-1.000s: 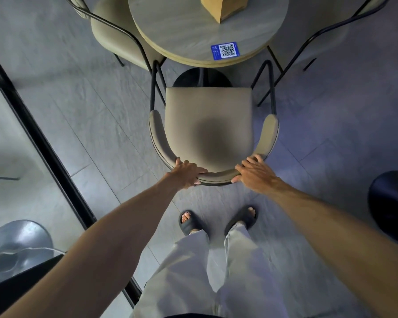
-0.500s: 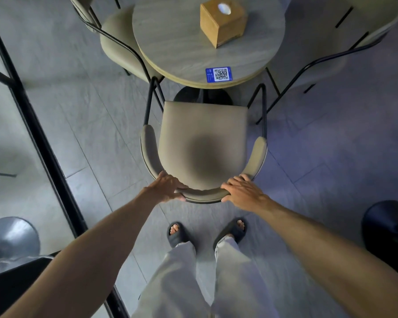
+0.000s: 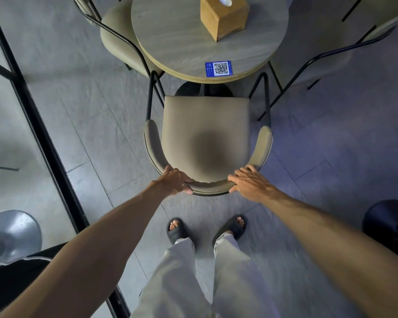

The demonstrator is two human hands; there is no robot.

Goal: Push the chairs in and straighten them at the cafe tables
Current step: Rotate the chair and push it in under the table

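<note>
A beige padded chair (image 3: 207, 125) with a black metal frame stands in front of me, its seat facing the round wooden table (image 3: 184, 42). The seat's front edge lies just short of the table's rim. My left hand (image 3: 175, 181) grips the curved backrest at its left side, thumb under the rim. My right hand (image 3: 251, 182) holds the backrest at its right side, fingers lying over the top. Two more beige chairs, one (image 3: 115, 37) at the table's left and one (image 3: 345, 56) at its right, are tucked partly under the table.
A wooden tissue box (image 3: 223, 17) and a blue QR sticker (image 3: 218, 68) are on the table. A black-framed glass partition (image 3: 41, 143) runs along the left. A dark round base (image 3: 388, 223) stands at the right. My sandalled feet stand just behind the chair.
The chair has slid toward the table with both hands on its backrest. My view has shifted a little, showing more of the tissue box.
</note>
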